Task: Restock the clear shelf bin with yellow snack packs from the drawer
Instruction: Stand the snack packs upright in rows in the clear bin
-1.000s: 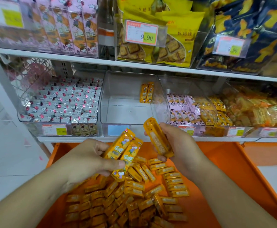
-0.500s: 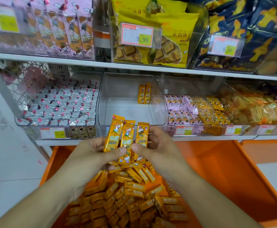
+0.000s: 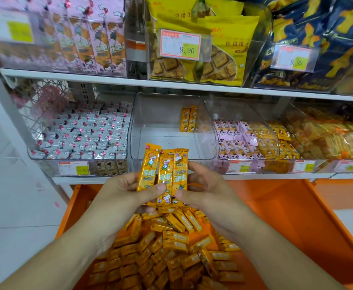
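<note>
Holding three yellow snack packs (image 3: 164, 174) upright, left hand (image 3: 119, 195) and right hand (image 3: 209, 191) pinched them from both sides. Clear bin (image 3: 171, 151) sat just beyond the fingers, drawer (image 3: 286, 216) stock below. Next move probably needed: lift forward, set inside.

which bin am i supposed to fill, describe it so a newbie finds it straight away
Find the lower white shelf above the orange drawer. The clear bin sits on it, between the bin of pink-and-white packs and the bin of pink and yellow packs. Unlike its full neighbours, it holds just two yellow packs standing at the back.
</note>
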`<action>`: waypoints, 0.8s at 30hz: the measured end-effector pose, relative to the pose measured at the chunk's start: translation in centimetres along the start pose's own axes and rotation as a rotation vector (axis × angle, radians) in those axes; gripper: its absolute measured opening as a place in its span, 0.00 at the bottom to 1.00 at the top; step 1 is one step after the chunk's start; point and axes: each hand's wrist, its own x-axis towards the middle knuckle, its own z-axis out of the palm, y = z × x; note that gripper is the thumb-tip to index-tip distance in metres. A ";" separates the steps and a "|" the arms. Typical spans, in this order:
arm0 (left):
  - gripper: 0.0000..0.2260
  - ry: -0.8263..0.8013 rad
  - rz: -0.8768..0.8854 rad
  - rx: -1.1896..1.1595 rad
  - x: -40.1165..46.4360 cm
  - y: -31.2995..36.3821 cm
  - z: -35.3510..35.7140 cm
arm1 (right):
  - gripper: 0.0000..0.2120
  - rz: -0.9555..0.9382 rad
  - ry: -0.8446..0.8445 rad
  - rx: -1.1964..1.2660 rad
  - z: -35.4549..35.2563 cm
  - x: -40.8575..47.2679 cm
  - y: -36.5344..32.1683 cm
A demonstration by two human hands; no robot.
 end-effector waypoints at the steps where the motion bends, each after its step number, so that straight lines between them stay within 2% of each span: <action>1: 0.16 -0.005 0.001 -0.001 0.0 0.0 0.0 | 0.27 0.006 0.002 -0.014 0.0 -0.1 0.0; 5: 0.14 -0.004 0.003 -0.009 -0.2 0.0 0.3 | 0.28 0.041 -0.043 0.065 0.3 -0.3 -0.4; 6: 0.13 0.002 0.006 -0.013 -0.2 0.0 0.3 | 0.28 0.036 -0.031 0.030 0.1 -0.3 -0.7; 8: 0.12 0.020 0.016 -0.012 -0.2 0.2 0.2 | 0.27 0.000 0.063 -0.211 -0.8 0.1 -1.5; 10: 0.11 0.047 0.034 -0.001 -0.1 0.4 -0.1 | 0.21 -0.031 0.163 -0.420 -2.3 0.4 -1.9; 13: 0.11 0.073 0.054 0.023 0.0 0.5 -0.4 | 0.11 -0.049 0.205 -0.407 -3.9 0.3 -2.3; 16: 0.11 0.048 0.053 0.063 -0.1 0.4 -0.2 | 0.05 -0.058 0.122 -0.337 -3.6 -0.2 -2.6; 20: 0.13 -0.075 0.040 0.165 -0.3 0.0 0.4 | 0.11 -0.023 0.030 -0.232 -2.7 -0.2 -2.8; 24: 0.12 -0.154 0.043 0.227 -0.4 -0.4 0.7 | 0.13 -0.023 0.003 -0.276 -2.5 -0.1 -2.8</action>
